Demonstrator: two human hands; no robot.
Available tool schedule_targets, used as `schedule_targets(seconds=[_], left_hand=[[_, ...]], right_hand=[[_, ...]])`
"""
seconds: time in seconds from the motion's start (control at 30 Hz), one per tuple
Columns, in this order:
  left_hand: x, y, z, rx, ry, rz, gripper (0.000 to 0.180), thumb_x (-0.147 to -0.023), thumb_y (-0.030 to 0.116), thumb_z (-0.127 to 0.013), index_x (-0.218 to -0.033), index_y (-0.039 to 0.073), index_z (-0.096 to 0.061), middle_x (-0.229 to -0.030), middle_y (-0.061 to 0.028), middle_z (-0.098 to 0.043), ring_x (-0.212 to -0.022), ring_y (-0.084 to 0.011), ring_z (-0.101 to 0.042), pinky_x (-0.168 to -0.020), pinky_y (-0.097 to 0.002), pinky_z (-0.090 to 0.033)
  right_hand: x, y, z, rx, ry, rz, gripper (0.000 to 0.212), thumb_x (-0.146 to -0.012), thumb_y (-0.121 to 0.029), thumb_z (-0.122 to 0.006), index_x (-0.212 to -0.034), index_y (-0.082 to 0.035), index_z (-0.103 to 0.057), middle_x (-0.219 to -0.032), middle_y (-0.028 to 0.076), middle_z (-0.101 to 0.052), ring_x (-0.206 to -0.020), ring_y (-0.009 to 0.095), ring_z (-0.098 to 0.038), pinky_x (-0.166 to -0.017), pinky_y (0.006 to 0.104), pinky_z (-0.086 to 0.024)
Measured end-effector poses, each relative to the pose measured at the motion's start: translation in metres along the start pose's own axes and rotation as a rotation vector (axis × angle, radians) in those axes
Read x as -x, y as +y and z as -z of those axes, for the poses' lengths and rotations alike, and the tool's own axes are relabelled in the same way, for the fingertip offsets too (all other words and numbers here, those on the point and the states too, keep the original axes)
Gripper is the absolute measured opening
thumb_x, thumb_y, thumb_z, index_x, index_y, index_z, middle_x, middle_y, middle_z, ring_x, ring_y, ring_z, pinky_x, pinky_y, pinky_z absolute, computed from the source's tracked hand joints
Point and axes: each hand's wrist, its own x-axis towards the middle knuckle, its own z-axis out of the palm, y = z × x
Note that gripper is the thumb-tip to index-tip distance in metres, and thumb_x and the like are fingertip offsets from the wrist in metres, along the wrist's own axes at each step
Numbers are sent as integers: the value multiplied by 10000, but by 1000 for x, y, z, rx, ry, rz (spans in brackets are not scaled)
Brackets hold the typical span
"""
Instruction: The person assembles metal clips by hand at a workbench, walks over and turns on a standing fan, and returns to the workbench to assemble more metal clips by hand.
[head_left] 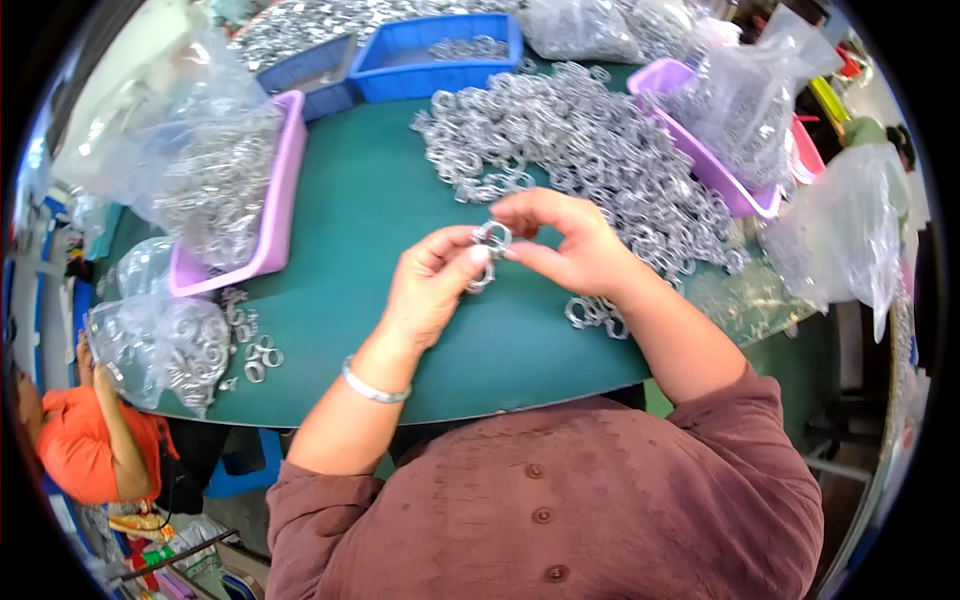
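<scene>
Above the green table (350,200), my two hands meet at a small group of shiny silver metal rings (492,237). My left hand (428,285), with a bracelet at the wrist, pinches them between thumb and fingers. From the other side, the thumb and forefinger of my right hand (575,240) close around the upper ring. How the rings join is too small to make out. Just beyond my right hand spreads a large heap of similar metal rings (570,130). A few more rings (597,314) lie beneath my right forearm.
At left, a purple tray (290,190) holds a plastic bag of metal parts, with another bag (165,340) and loose rings (258,358) nearer. Blue trays (430,85) stand at the back. A purple tray (705,165) stands right. Another person (100,445) sits at far left.
</scene>
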Motion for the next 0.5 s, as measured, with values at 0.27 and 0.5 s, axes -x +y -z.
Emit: schedule_targets(seconds=[0.27, 0.5], left_hand=[[3, 15, 3, 137, 67, 38, 197, -824, 158, -582, -983, 41, -571, -784, -31, -598, -685, -92, -560, -568, -211, -453], [9, 133, 6, -308, 225, -412, 178, -805, 41, -574, -983, 37, -585, -827, -36, -609, -696, -81, -549, -606, -212, -449]], right_hand=[[3, -6, -1, 133, 43, 103, 287, -719, -17, -622, -995, -8, -543, -894, 105, -584, -743, 190, -595, -652, 275, -479], [9, -3, -1, 152, 67, 101, 222, -725, -12, -610, -940, -8, -552, -859, 97, -580, -731, 200, -589, -640, 278, -479]])
